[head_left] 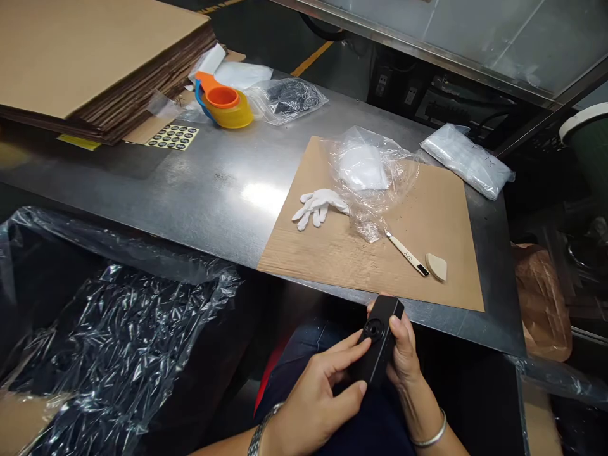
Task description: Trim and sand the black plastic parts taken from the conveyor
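The left hand [319,396] and right hand [405,356] grasp a black case [379,350] beside the table [228,177]. On the cardboard [320,256], a tool [406,254] seems marked "A26"; the sticker sheet's [171,137] print is too small to read.

The device [382,349] is coloured black throughout. Plain white is borne by the glove [320,204], plain tan by the cardboard sheet [308,256]. Far left, the tape dispenser [222,96] is coloured orange, yellow and blue; the sticker sheet [171,137] is patterned with rows of dark discs on pale yellow.
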### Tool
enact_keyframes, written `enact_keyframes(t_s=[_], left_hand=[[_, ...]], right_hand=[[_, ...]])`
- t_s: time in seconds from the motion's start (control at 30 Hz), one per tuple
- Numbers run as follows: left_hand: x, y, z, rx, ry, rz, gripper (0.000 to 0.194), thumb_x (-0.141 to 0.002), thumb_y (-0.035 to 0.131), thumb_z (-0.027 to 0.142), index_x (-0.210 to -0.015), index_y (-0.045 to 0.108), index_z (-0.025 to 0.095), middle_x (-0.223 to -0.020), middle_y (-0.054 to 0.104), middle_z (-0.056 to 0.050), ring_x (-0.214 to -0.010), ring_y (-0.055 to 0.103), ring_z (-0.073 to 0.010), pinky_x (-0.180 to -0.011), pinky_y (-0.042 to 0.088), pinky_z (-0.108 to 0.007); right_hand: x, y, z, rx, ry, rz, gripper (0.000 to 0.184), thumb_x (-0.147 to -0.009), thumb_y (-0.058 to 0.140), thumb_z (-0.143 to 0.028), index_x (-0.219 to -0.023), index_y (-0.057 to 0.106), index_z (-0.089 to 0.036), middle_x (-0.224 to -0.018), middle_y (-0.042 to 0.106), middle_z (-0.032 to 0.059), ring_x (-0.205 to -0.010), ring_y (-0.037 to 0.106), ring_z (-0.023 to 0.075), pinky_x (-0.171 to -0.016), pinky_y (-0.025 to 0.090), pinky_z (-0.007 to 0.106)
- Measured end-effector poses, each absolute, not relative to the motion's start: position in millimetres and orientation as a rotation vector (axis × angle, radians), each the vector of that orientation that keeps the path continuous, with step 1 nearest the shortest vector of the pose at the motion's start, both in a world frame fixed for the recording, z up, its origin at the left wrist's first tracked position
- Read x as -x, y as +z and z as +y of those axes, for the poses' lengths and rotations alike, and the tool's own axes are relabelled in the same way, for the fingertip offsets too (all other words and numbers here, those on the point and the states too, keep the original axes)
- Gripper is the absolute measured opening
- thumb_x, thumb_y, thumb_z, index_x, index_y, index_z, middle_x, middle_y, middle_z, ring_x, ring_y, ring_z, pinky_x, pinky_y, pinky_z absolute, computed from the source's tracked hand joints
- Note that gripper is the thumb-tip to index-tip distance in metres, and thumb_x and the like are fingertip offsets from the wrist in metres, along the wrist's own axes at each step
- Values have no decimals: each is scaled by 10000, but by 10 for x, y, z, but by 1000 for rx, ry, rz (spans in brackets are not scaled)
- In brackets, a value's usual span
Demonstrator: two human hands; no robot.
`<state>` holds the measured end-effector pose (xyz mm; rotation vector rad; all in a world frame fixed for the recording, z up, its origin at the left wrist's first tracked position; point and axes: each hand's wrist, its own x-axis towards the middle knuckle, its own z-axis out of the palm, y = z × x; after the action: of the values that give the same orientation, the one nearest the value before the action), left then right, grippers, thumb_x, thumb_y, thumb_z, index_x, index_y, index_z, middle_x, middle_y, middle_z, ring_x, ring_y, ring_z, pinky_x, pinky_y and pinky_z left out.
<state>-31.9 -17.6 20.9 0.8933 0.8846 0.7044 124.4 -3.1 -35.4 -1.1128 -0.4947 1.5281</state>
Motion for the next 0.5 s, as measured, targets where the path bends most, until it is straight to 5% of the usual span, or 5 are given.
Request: enact_keyframes(t_s=[0.5], left_hand=[[266, 80, -155, -785, 731, 958, 403, -731, 622, 226, -1134, 612, 219, -1324, 488, -94, -1246, 407, -258, -1052, 307, -412]], right_hand=[[-1241, -342, -33, 1229, 1343, -633, 402, -737, 608, -401, -1084, 479, -244, -908, 580, 14, -722, 525, 132, -638, 442, 259]])
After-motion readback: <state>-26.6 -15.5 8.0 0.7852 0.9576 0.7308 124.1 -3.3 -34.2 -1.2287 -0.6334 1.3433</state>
